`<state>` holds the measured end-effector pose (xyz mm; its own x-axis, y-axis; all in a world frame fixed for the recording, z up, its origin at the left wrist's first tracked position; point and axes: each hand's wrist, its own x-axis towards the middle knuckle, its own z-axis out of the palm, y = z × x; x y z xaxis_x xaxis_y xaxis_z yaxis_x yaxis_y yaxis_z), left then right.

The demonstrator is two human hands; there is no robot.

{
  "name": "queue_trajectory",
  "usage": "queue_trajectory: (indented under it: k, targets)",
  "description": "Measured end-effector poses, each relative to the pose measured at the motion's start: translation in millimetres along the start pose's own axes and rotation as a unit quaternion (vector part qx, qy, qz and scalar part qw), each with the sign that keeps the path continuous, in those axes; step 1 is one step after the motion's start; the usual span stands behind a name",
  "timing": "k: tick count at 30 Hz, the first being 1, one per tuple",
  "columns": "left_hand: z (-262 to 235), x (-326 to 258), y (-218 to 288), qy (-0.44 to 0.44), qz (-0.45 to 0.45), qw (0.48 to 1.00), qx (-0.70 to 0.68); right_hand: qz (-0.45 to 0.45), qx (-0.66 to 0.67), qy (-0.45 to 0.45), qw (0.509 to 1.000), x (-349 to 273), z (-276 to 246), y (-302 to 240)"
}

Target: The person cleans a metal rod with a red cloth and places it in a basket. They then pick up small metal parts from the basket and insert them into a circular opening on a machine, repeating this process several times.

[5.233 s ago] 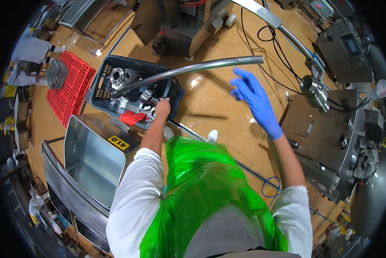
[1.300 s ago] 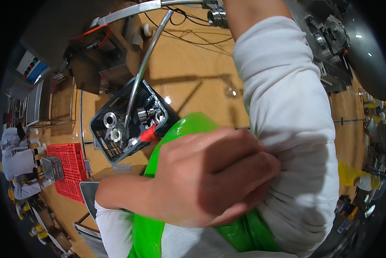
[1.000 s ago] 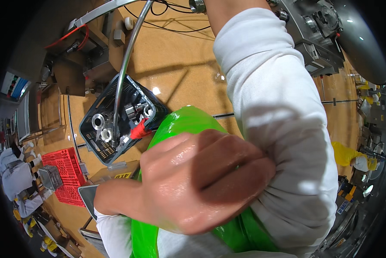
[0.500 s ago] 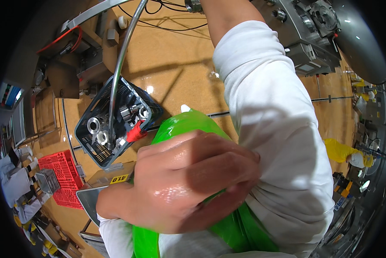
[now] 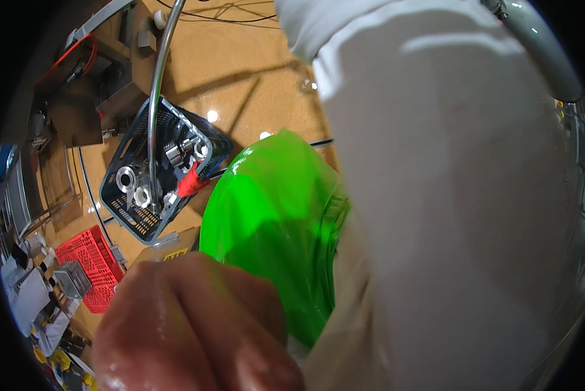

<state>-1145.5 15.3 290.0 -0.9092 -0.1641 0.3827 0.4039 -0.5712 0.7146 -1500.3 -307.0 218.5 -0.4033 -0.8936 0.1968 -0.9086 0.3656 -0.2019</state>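
Close to the camera at the lower left is my left hand (image 5: pixel 195 326), its back and bent knuckles toward me. The fingers curl under in a closed shape, and anything inside them is hidden. My right arm, in a white sleeve (image 5: pixel 449 163), fills the right side and reaches up past the top edge; the right hand is out of view. A shiny green apron (image 5: pixel 273 228) covers my front between the two arms. Beyond my left hand, a dark slatted crate (image 5: pixel 133 218) on the floor holds several metal fittings (image 5: pixel 127 178) and a red cloth-like piece (image 5: pixel 191 182).
A long metal pipe (image 5: pixel 156 98) slants up from the crate. Left of it stand metal equipment (image 5: pixel 74 117) and a red plastic crate (image 5: pixel 90 267) with a clear bin (image 5: pixel 73 280). People in white (image 5: pixel 28 293) are at the far left. Black cables (image 5: pixel 234 18) cross the tan floor.
My left hand has moved from the middle down and left, closer to the camera. My right arm has swung nearer and covers the right side; its bare forearm has left the view.
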Motion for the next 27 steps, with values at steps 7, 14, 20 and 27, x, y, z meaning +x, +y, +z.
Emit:
queue_trajectory:
  k: [7, 14, 20, 27]
  targets:
    - [18.4, -15.9, 1.5, 0.053, 0.03, 0.993, 0.1, 0.0, 0.002, 0.004, 1.0, -9.6, 0.1, 3.3]
    - [39.9, -38.0, 0.1, 0.099, 0.076, 0.973, 0.195, -0.006, 0.0, -0.001, 1.0, -14.0, 1.6, -1.8]
    - [32.4, -34.6, 1.3, 0.103, 0.08, 0.975, 0.179, -0.007, 0.001, -0.002, 1.0, -14.7, 3.3, -6.0]
    - [27.3, -38.8, 1.0, 0.111, 0.088, 0.98, 0.14, -0.024, 0.011, -0.005, 1.0, -12.3, 7.1, -20.1]
